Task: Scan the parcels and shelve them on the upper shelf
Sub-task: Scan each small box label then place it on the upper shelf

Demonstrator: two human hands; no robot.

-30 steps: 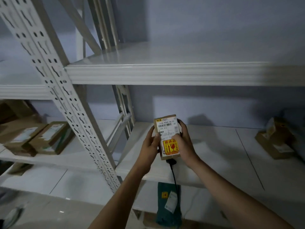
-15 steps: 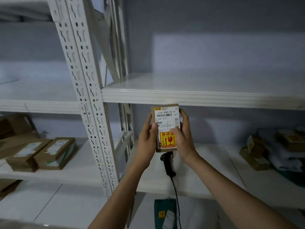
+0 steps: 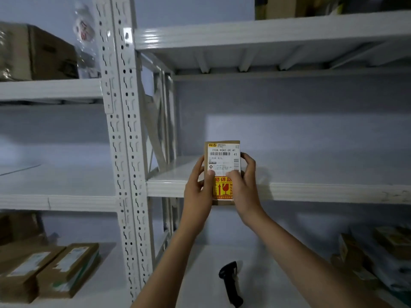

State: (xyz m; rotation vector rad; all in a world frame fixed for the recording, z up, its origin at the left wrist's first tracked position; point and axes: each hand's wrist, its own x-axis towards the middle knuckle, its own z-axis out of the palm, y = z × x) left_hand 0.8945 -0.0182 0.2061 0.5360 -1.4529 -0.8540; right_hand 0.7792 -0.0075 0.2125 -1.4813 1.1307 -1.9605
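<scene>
Parcel raised to upper shelf level.
Left hand (image 3: 196, 187) and right hand (image 3: 243, 185) grip the parcel (image 3: 222, 161) at the shelf (image 3: 311, 192) edge (scanner (image 3: 230, 283) now left below); placement appears imminent.

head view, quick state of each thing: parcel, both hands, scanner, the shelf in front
parcel: held upright at the shelf's front edge, label facing the camera
left hand: grips the parcel's left side
right hand: grips the parcel's right side
scanner: lying on the lower shelf, unheld
upper shelf: bare where visible
</scene>
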